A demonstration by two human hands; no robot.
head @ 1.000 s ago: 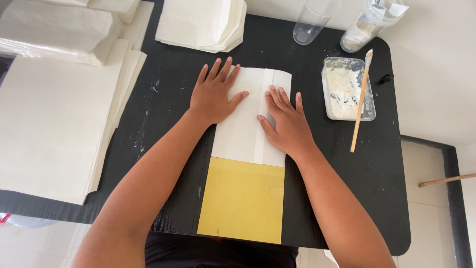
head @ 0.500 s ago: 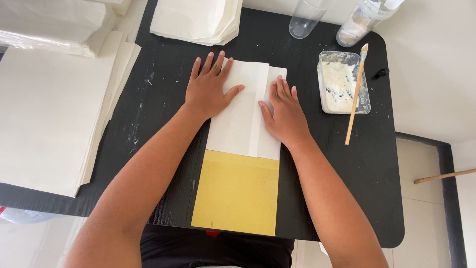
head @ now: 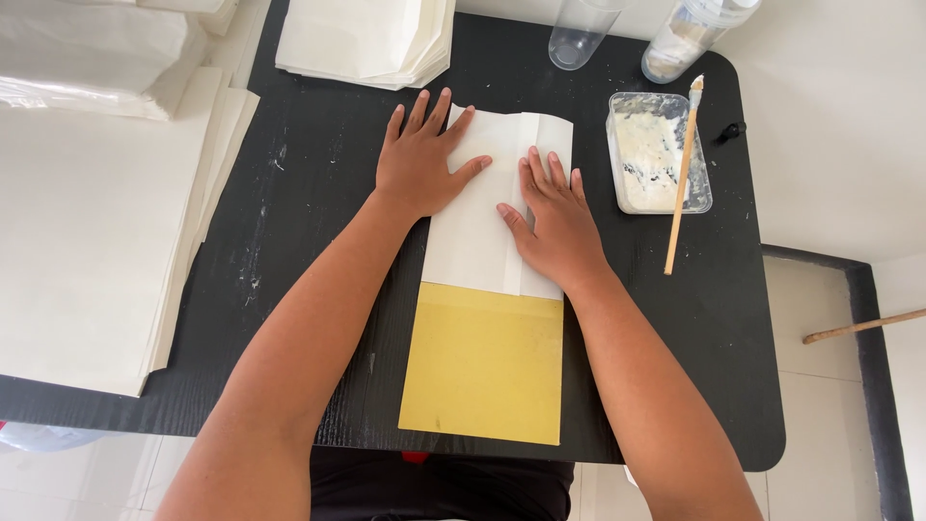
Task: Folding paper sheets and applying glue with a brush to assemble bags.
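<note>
**Pressing the folded sheet flat over the yellow card**

Step as I read it: crease-setting. Both hands lie palm-down on the white sheet (head: pixel 482 222), which sits on the yellow card (head: pixel 484 365) and covers its far part; the near part of the card shows bare.

- Left hand (head: pixel 420 164): on the sheet's left edge, fingers spread and flat, gripping nothing.
- Right hand (head: pixel 552 217): on the sheet's right side over a lengthwise fold line, fingers together and flat, gripping nothing.
- Sheet looks folded lengthwise, with the flap edge running under the right hand. I can't tell whether it is glued yet.

Next move, my guess: it calls for even pressure run along the fold while one hand pins the sheet so it doesn't skew on the card. If paste is needed, the brush is right of the sheet.

Count, relative to the card:
- 1 sheet, on it
- 1 paste tray (head: pixel 658 152), far right, whitish paste inside
- 1 brush (head: pixel 681 178), lying across the tray
- 1 clear cup (head: pixel 579 34) and 1 jar (head: pixel 693 34), far edge of the desk (head: pixel 318 193)
- 1 paper stack (head: pixel 367 41), far left
- More paper piles (head: pixel 96 222), left; I can't count the sheets
- 1 stick (head: pixel 863 326), on the floor at right
</note>
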